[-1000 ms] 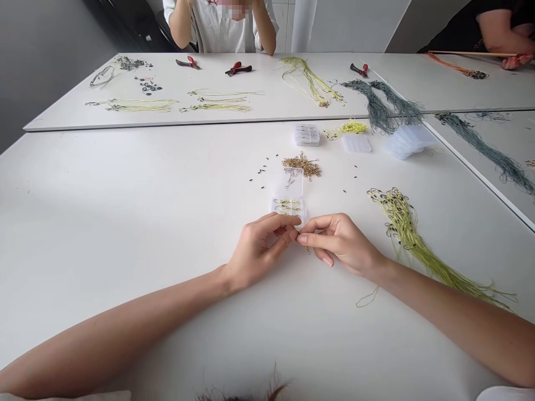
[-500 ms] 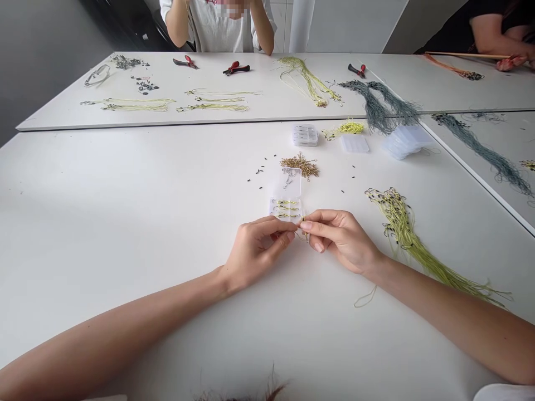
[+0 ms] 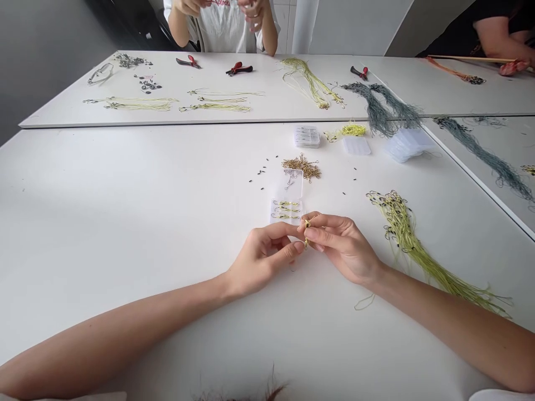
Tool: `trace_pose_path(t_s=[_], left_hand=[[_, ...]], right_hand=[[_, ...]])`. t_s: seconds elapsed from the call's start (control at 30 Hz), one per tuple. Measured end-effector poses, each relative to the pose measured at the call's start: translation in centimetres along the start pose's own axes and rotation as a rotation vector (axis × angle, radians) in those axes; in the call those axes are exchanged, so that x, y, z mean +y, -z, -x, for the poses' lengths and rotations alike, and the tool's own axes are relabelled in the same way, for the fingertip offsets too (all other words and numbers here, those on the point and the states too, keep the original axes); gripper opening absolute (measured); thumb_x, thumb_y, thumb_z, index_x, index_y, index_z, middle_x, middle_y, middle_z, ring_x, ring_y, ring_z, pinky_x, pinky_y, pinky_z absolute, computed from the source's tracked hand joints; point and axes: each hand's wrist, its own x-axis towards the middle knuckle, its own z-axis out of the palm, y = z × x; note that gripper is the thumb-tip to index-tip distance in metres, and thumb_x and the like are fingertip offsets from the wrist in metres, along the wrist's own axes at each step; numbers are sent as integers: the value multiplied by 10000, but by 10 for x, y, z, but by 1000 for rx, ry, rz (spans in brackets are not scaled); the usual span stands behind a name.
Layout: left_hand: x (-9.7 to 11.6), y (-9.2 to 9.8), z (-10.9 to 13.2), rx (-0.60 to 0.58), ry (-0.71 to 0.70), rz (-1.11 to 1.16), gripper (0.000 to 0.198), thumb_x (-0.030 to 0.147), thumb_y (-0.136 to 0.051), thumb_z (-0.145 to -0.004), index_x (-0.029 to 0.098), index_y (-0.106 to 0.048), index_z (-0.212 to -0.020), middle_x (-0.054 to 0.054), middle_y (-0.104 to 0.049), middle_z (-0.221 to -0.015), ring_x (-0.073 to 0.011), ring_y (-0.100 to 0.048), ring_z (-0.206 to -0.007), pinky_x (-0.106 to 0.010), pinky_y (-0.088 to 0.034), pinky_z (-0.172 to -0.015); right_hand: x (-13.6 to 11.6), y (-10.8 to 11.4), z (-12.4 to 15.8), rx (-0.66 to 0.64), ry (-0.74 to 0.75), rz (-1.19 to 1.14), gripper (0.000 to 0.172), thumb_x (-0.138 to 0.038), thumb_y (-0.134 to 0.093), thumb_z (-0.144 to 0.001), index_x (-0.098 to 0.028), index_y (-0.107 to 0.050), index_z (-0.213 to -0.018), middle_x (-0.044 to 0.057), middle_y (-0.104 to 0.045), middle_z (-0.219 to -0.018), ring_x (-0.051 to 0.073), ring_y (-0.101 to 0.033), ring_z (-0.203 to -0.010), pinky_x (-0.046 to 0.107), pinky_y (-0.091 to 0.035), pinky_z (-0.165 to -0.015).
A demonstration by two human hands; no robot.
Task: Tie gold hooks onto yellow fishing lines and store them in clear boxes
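Two slips are possible here: the right hand [image 3: 345,248], nearly closed, pinches a tiny gold metal hook [image 3: 307,230] beside a clear plastic tackle box [image 3: 301,184], and the half-curled left hand [image 3: 263,257], perhaps gripping nothing, could let it drop or prick a finger.

Around the clear plastic tackle box [image 3: 292,184], brass-gold fishing hooks [image 3: 301,167] lie just beyond it, with black beads [image 3: 264,167] to its left. Yellow-green lines [image 3: 401,236] run to its right, blue-grey lines [image 3: 378,111] farther beyond, and red-and-black pliers [image 3: 239,69] farthest away.
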Motion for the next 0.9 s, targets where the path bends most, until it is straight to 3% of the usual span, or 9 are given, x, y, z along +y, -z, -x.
trace_pose_path(t_s=[0.13,0.37,0.5,0.73,0.9], left_hand=[[3,0,0,-68,54,149,229,228,-578,-912,184,-677,-1114,-22,-652,-675,-137,-601,-676,-282,-520,-700],[4,1,-2,-159,76,214,204,272,-588,-908,150,-708,-1020,-95,-709,-901,-203,-659,-853,-341,-543,-797],[2,0,-2,-147,82,218,195,286,-591,-907,141,-722,-920,-76,-693,-850,-165,-641,-773,-313,-558,-776],[4,-1,0,-78,43,152,238,310,-557,-921,139,-708,-853,-86,-681,-872,-150,-580,-744,-298,-552,-720],[1,-5,1,-27,12,88,232,303,-569,-915,138,-693,-808,-54,-643,-754,-138,-567,-711,-268,-541,-689]], right_hand=[[1,1,0,-5,-3,-11,24,-267,-737,-765,-250,-746,-751,19,-606,-923,88,-384,-583,288,-350,-563],[1,1,2,-59,-54,-40,69,-312,-742,-759,-244,-731,-754,21,-604,-869,120,-481,-583,334,-469,-552],[0,0,3,-80,-43,-59,73,-308,-725,-777,-236,-730,-763,22,-607,-833,118,-484,-559,343,-488,-546],[0,-2,3,-36,-49,25,113,-318,-718,-789,-228,-731,-856,3,-609,-694,114,-433,-564,303,-408,-568],[3,-3,4,-3,-17,40,107,-315,-716,-792,-209,-710,-774,-8,-571,-679,105,-387,-551,294,-382,-554]])
